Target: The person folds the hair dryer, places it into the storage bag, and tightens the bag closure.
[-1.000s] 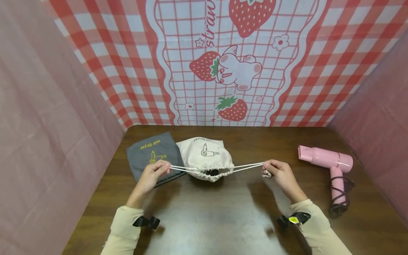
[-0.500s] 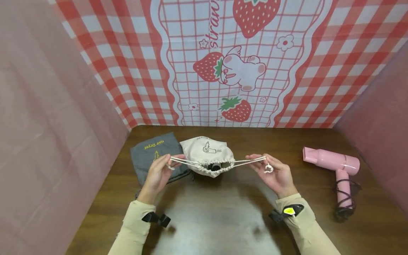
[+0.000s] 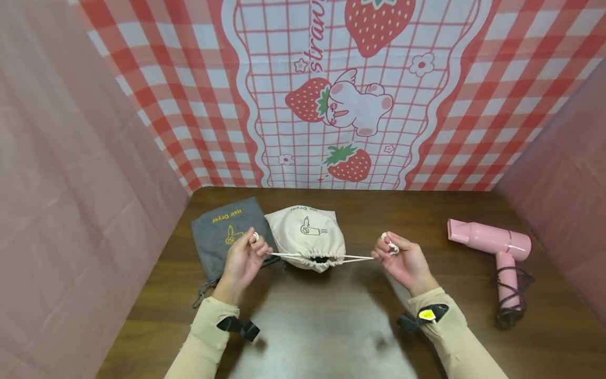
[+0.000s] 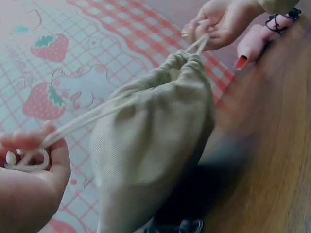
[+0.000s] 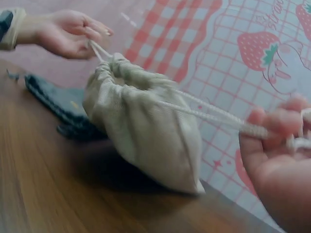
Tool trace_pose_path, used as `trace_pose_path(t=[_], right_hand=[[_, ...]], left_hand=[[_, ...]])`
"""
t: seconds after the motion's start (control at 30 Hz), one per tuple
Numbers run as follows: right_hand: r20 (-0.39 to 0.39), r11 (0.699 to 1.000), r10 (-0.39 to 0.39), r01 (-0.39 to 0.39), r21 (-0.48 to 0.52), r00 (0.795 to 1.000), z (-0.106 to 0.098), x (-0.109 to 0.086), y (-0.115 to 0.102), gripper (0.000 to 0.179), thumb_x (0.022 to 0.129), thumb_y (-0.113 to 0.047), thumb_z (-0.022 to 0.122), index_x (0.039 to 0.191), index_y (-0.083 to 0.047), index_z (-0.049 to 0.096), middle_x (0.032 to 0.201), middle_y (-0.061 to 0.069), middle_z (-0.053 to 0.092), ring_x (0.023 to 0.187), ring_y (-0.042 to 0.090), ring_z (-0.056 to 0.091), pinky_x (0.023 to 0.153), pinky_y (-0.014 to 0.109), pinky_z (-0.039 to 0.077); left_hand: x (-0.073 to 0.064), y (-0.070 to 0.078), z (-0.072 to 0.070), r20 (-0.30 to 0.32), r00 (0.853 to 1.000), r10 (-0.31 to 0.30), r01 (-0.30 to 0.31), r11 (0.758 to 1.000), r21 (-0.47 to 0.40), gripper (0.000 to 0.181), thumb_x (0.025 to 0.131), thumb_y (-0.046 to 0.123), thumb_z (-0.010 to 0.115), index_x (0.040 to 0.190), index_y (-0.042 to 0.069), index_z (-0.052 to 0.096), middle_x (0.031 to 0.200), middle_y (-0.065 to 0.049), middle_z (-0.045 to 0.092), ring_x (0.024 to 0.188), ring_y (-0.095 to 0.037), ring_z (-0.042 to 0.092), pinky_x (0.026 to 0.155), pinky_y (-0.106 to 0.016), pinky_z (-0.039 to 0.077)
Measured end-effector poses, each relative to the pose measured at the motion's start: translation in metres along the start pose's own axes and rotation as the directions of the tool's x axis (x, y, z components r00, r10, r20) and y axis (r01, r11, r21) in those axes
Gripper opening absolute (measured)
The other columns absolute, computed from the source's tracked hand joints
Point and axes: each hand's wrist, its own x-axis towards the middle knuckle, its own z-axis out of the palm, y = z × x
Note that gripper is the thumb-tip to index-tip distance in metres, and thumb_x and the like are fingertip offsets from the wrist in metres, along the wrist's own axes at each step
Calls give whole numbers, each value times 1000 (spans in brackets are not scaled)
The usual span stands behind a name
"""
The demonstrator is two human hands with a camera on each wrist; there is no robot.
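Observation:
A cream drawstring bag [image 3: 310, 231] printed with a hair dryer stands between my hands, its gathered mouth toward me and only partly closed. My left hand [image 3: 243, 263] curls its fingers round the white cord [image 3: 284, 255] on the left side. On the other side my right hand [image 3: 402, 260] grips the cord [image 3: 359, 258], with a loose end looped at its fingers. Both cords run taut to the mouth. In the right wrist view the bag [image 5: 146, 121] hangs between the two pulled cords. Whatever is inside is hidden in the dark opening.
Left of the cream bag a grey bag [image 3: 213, 221] lettered "Hair Dryer" lies flat, touching it or nearly so. A pink hair dryer [image 3: 490, 239] with its cord wound round the handle lies at the right of the wooden table [image 3: 326, 321]. Behind hangs a strawberry-print cloth [image 3: 284, 137].
Both hands have gone from pinching the cords, through a more open hold, to curled fingers round them. The bag's mouth has drawn narrower, and the dark thing inside shows less.

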Motion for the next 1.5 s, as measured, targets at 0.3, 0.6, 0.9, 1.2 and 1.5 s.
trace_pose_path(t=[0.3, 0.6, 0.9, 1.2, 1.5], right_hand=[[-148, 980, 65, -91, -176, 987, -3, -22, -18, 54, 106, -10, 7, 85, -4, 57, 67, -1, 37, 59, 16, 7, 62, 23, 24], [-343, 796, -5, -203, -570, 939, 13, -15, -16, 38, 106, -9, 30, 78, -12, 56, 62, -7, 45, 53, 14, 16, 57, 28, 17], [-413, 677, -17, -293, -675, 911, 18, -13, -16, 32, 104, -12, 40, 78, -14, 57, 62, -8, 49, 49, 7, 31, 54, 20, 37], [-471, 602, -34, -358, -714, 881, 21, -12, -12, 29, 101, -13, 49, 74, -13, 60, 60, -9, 51, 47, 1, 38, 51, 18, 38], [-505, 550, -44, -401, -732, 862, 21, -12, -12, 27, 100, -16, 53, 75, -11, 63, 60, -9, 54, 46, 1, 38, 51, 18, 40]], left_hand=[[-5, 0, -6, -161, 984, -76, 115, 961, 252, 42, 107, 18, 28, 67, 16, 40, 58, 9, 35, 51, -6, 30, 66, -23, 45], [-5, 0, 4, -164, 983, 81, 62, 699, 712, 32, 100, 9, 50, 69, 2, 54, 62, 5, 54, 57, -7, 54, 62, -23, 52], [-11, 0, -1, -95, 992, 80, 35, 555, 831, 26, 93, 7, 62, 89, -18, 68, 75, -18, 70, 61, -6, 63, 66, -23, 55], [-13, -2, -3, -92, 992, 90, 36, 487, 872, 21, 89, 9, 68, 92, -11, 73, 80, -26, 70, 61, -4, 61, 67, -19, 52], [-14, -2, -6, -67, 995, 75, 30, 422, 906, 24, 89, 12, 70, 94, -11, 72, 80, -23, 71, 64, -2, 62, 69, -21, 53]])
